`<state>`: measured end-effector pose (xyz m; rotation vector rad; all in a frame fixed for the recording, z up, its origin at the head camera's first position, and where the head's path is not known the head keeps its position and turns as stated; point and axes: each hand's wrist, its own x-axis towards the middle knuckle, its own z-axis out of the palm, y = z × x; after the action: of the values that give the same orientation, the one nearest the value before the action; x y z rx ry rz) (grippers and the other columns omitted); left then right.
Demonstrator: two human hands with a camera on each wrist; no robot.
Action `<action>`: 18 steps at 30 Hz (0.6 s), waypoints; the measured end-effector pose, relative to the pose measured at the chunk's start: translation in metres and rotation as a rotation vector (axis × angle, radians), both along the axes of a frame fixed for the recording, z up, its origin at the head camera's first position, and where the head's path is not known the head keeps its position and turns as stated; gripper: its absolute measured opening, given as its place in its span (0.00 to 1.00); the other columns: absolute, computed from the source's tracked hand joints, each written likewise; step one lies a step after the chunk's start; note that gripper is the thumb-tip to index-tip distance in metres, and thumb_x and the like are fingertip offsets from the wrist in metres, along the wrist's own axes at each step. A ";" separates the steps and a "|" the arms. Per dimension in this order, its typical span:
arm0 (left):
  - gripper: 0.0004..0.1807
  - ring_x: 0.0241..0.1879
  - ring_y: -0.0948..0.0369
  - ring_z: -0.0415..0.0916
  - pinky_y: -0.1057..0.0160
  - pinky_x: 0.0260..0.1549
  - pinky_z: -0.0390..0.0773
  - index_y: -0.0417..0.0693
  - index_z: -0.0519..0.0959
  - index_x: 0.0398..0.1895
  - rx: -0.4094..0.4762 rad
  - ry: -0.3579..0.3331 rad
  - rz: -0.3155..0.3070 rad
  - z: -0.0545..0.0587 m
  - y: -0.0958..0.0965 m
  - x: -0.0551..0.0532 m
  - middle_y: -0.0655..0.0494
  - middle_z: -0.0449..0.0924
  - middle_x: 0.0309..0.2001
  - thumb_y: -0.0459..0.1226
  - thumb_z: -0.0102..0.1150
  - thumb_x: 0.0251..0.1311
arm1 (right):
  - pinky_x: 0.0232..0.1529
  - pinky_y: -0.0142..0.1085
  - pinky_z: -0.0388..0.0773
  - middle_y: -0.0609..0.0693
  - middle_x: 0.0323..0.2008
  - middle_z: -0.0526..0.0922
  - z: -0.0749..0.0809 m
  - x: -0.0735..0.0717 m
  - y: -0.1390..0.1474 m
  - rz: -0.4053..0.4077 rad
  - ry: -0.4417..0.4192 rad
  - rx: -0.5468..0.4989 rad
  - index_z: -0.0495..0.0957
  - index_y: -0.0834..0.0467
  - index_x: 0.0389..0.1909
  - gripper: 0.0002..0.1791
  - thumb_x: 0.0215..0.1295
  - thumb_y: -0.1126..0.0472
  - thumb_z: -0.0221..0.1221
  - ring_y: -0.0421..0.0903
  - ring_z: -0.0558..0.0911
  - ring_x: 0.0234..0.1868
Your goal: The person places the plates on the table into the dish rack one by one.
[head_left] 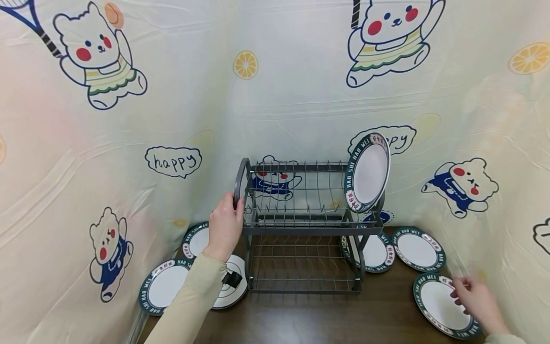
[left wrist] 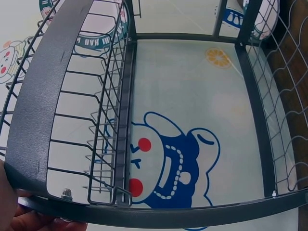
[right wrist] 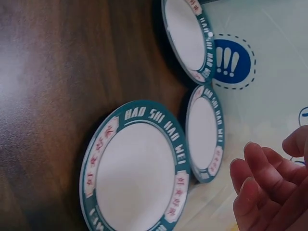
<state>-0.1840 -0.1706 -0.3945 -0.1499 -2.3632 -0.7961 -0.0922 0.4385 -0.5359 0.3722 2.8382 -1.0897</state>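
A: State the left hand's condition.

B: The left hand (head_left: 225,227) grips the left side of a dark grey metal two-tier wire dish rack (head_left: 313,231), fingers curled round the frame. The rack stands upright on a dark brown wooden table (head_left: 292,317).

A: The right hand?

B: The right hand (head_left: 478,302) is over the edge of a round white plate with a green lettered rim (head_left: 442,303) in the head view. Its fingers are loosely bent, thumb apart from them; the right wrist view shows them clear of the plate.

A: Any others of that pattern?

B: One matching plate (head_left: 368,174) stands tilted on edge at the right end of the upper tier. Two more (head_left: 417,249) lie face up behind the nearest, one partly behind the rack's right legs.

A: Left side?

B: Two face-up plates (head_left: 165,286), plus a white ringed disc (head_left: 229,297) bearing a black patch, partly hidden by a pale yellow sleeve (head_left: 189,301). I cannot tell what the patch is.
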 end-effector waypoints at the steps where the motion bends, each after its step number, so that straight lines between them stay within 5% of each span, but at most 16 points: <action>1: 0.09 0.27 0.51 0.81 0.53 0.28 0.86 0.36 0.75 0.46 0.001 0.000 0.001 0.000 0.000 0.000 0.45 0.78 0.33 0.36 0.58 0.77 | 0.24 0.38 0.80 0.54 0.30 0.86 -0.001 0.000 0.001 0.000 -0.008 -0.001 0.75 0.76 0.46 0.26 0.82 0.54 0.40 0.43 0.81 0.25; 18: 0.09 0.27 0.51 0.80 0.53 0.27 0.86 0.36 0.75 0.45 0.009 0.007 0.003 0.001 0.000 0.001 0.46 0.78 0.32 0.36 0.57 0.77 | 0.25 0.41 0.80 0.54 0.28 0.85 -0.027 0.007 0.014 -0.044 -0.129 -0.012 0.75 0.74 0.39 0.25 0.79 0.56 0.40 0.47 0.81 0.27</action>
<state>-0.1831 -0.1711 -0.3939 -0.1450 -2.3526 -0.8030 -0.0856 0.4523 -0.5627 0.4877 2.7216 -1.0497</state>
